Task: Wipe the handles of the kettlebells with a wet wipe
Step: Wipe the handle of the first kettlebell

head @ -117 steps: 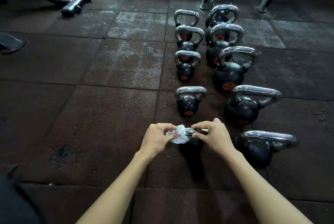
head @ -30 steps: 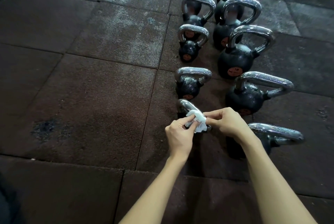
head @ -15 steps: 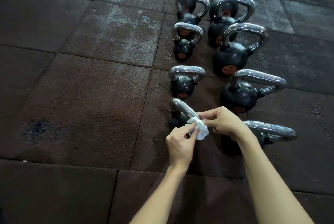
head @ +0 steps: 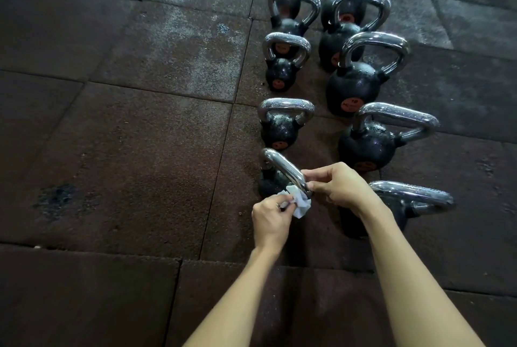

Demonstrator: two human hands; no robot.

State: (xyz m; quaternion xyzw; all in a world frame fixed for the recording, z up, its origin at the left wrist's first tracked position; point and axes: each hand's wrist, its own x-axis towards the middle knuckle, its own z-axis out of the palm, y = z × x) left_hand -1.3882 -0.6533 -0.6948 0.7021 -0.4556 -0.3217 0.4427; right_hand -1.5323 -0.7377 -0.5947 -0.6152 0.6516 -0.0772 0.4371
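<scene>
Two rows of black kettlebells with chrome handles stand on the dark rubber floor. The nearest small kettlebell (head: 270, 183) in the left row has its shiny handle (head: 282, 166) running diagonally toward me. My right hand (head: 340, 185) grips the near end of that handle. My left hand (head: 272, 219) pinches a crumpled white wet wipe (head: 299, 202) and holds it against the handle's near end, just under my right fingers. The handles farther back look speckled with droplets.
A large kettlebell (head: 411, 197) stands right of my right wrist, another (head: 366, 145) just behind it. A small one (head: 279, 128) sits directly behind the one I hold. Bare rubber floor tiles (head: 126, 137) stretch to the left.
The wipe and my left hand have slid down the handle toward its near end. The camera has tilted lower and closer. My right hand keeps its hold.
</scene>
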